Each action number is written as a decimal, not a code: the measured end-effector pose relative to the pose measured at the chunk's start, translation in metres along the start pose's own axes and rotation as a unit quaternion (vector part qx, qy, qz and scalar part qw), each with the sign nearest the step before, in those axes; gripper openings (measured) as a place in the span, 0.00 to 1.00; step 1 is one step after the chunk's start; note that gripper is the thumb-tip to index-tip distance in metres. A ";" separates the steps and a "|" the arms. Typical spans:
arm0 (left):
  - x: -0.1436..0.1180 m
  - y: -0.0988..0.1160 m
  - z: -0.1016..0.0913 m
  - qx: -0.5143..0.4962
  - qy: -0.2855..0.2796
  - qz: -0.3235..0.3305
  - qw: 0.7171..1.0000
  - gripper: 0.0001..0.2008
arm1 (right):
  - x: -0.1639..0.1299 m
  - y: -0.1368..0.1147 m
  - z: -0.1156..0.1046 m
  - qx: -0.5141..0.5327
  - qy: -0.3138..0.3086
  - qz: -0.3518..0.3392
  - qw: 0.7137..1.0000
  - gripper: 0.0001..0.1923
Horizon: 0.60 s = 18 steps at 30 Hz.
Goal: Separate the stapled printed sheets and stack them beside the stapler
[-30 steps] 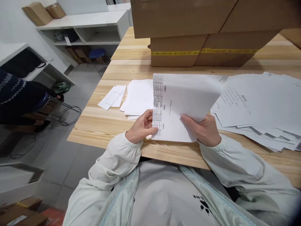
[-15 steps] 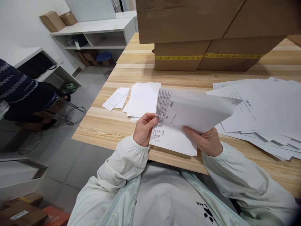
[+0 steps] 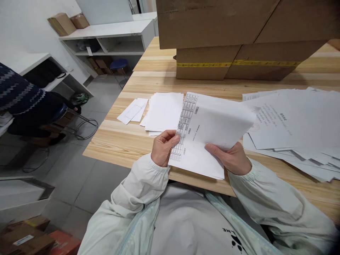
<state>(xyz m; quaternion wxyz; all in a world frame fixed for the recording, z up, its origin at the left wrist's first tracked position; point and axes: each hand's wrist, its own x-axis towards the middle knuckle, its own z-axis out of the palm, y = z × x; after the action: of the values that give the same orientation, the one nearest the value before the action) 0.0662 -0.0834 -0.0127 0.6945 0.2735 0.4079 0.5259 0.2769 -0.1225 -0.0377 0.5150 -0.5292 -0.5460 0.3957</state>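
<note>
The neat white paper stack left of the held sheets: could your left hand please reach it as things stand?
Probably yes: the paper stack lies just beyond the left hand with bare table between, though that hand grips the held sheets.

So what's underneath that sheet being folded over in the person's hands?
Under the folded-over sheet lies a printed page with a table along its left edge, held by the left hand and right hand. Most of that page's print is covered by the fold.

White sheet (image 3: 212, 124) with black grid; tan boxes (image 3: 233, 32).
</note>
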 end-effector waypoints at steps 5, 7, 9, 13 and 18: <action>0.001 -0.002 -0.005 0.020 0.002 0.012 1.000 0.17 | -0.001 0.002 -0.001 0.030 -0.017 0.059 0.998 0.18; 0.003 -0.002 -0.006 0.031 0.014 0.018 0.999 0.17 | 0.000 0.004 -0.002 0.036 -0.028 0.053 0.998 0.18; 0.004 -0.003 -0.007 0.041 0.014 0.022 0.999 0.17 | 0.000 0.006 -0.003 0.037 -0.041 0.047 0.997 0.18; 0.007 -0.006 -0.010 0.061 0.004 0.026 0.998 0.18 | -0.001 0.008 -0.003 0.029 -0.066 0.037 0.997 0.16; 0.002 0.002 -0.007 0.119 -0.048 0.109 0.986 0.14 | 0.000 0.002 0.002 -0.004 0.010 -0.011 1.000 0.17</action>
<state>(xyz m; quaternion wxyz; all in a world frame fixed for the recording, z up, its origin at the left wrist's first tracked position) 0.0593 -0.0812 -0.0153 0.6143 0.4216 0.4015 0.5326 0.2756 -0.1219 -0.0394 0.5227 -0.5293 -0.5480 0.3827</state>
